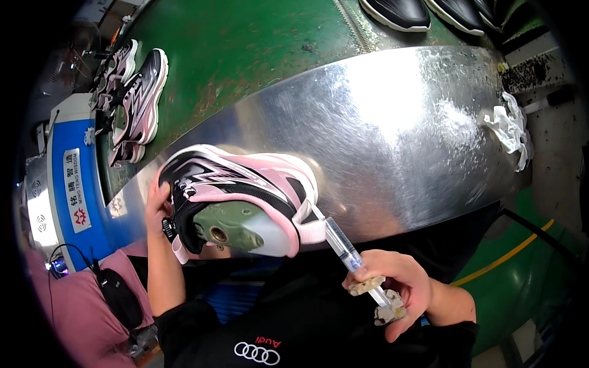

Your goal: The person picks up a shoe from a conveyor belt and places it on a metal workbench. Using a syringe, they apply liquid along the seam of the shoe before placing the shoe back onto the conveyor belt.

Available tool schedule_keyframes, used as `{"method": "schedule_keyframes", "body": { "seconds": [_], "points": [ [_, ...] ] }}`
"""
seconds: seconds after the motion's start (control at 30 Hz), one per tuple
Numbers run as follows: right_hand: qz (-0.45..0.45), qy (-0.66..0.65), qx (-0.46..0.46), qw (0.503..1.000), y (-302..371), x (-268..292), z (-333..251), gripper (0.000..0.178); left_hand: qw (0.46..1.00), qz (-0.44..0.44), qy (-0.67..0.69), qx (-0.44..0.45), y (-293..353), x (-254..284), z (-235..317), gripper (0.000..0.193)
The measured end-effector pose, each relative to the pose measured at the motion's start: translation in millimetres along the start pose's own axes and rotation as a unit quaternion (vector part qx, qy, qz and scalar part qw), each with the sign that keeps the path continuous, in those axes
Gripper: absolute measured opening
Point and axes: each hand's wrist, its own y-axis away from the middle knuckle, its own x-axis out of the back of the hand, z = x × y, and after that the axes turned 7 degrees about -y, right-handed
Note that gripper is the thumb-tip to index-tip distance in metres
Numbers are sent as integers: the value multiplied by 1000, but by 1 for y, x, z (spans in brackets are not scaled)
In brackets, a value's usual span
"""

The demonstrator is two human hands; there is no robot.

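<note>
Pink-and-black shoe (245,179) at left of centre, tipped on its side over the near edge of the curved metal sheet (392,190), opening toward the wearer, white sole facing away, toe to the left, heel to the right. Green last (230,226) sits inside the shoe, round metal-rimmed hole in it, paler patch toward the heel. Pink heel loop (313,232) sticks out at the back.

Left hand (158,199) grasping the shoe at the toe end, thumb on the near side, other fingers mostly hidden behind it. Right hand (399,279) gripping a clear syringe (341,243), slanted up and left, lumpy tan crust on its finger flange and plunger end. Nozzle is right by the heel, just beside the loop; can't really tell if it touches, too small and crowded there.

Around: similar pink-and-black shoes (145,98) at upper left on the green work surface (245,67); black shoes with white soles (399,13) at the top right edge; crumpled white tissue (510,132) at the sheet's right end, whitish smear on the metal near it. Blue-and-white machine panel (92,178) at left, black pouch (119,297) against pink fabric (64,306) below it
</note>
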Motion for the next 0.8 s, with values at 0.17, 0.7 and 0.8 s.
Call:
{"method": "schedule_keyframes", "body": {
  "seconds": [0.17, 0.7, 0.8],
  "points": [
    [-6, 47, 4, 999, -8, -3, 5, 82, 999, 28, 42, 2, 38, 10, -17, 42],
    [7, 63, -11, 998, -5, -19, 1, 80, 958, -41, 260, 114, 127, -51, -29, 60],
    [-6, 71, -16, 997, -8, -24, -3, 80, 947, -50, 285, 139, 133, -76, -27, 75]
  ]
}}
